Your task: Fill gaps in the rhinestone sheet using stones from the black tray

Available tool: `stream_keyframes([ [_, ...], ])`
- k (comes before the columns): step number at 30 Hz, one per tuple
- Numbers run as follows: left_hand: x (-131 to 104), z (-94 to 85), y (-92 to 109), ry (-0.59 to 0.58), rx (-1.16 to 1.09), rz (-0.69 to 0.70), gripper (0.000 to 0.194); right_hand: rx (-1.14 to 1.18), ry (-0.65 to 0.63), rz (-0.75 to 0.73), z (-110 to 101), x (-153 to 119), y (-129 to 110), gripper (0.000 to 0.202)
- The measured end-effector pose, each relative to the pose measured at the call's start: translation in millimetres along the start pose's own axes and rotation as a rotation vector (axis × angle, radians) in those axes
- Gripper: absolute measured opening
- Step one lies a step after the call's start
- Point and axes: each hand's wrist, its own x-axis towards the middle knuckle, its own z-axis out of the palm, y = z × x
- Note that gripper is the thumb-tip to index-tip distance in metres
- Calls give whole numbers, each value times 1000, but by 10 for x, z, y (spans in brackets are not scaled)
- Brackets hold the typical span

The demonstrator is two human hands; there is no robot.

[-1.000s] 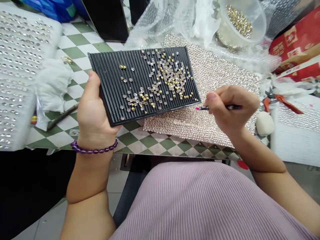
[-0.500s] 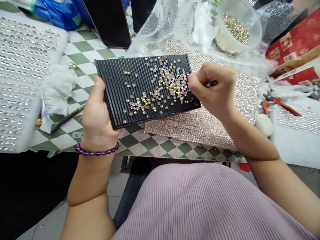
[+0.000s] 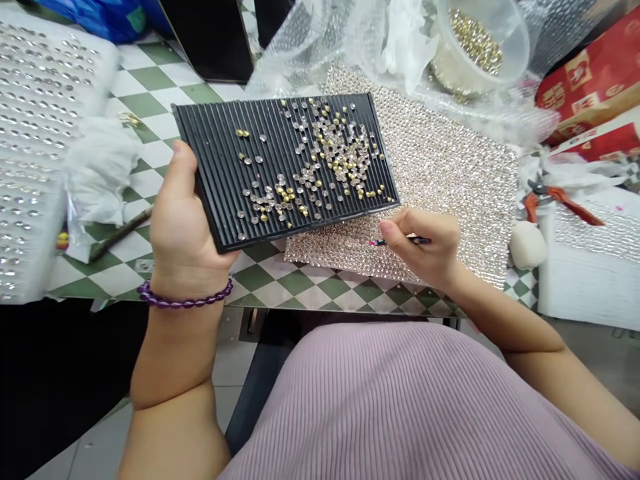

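Note:
My left hand [image 3: 177, 223] grips the left end of a black ridged tray [image 3: 215, 153], its thumb on the near corner and its other fingers hidden underneath. Loose clear and gold rhinestones [image 3: 345, 150] lie scattered over the tray's ridges, densest at its right side. My right hand [image 3: 427, 243] is closed around a thin dark pen-like tool [image 3: 413, 240] with a pink tip, just below the tray's right corner. Beneath that hand a sheet covered in rows of sparkling stones [image 3: 460, 173] rests on the checkered table [image 3: 320, 293], partly hidden by the tray.
A clear tub [image 3: 515, 47] of gold stones stands at the back right, beside bubble wrap [image 3: 320, 40] and a red packet [image 3: 595, 80]. Orange-handled pliers [image 3: 570, 200] and a white lump [image 3: 527, 245] sit at right. A white board with gems [image 3: 45, 133] lies at left.
My right hand has moved down from the tray's right edge to over the stone-covered sheet, with the tool still held. The tray and my left hand have shifted slightly left and up in the view.

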Motion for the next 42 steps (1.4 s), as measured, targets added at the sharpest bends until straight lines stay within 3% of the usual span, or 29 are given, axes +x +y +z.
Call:
stream_keyframes([
  [9,-9,37,-3,51,33,-7,33,-39,-65,87,80,-15,88,35],
  [15,-14,51,-2,69,70,-9,34,29,-23,100,52,-28,76,32],
  [27,-12,42,9,47,35,-12,35,-71,-81,6,46,-31,75,34],
  [35,-8,5,-7,2,46,11,38,-72,-84,13,82,-8,53,34],
  [42,0,23,5,31,46,-8,39,-60,-69,11,99,9,58,34],
])
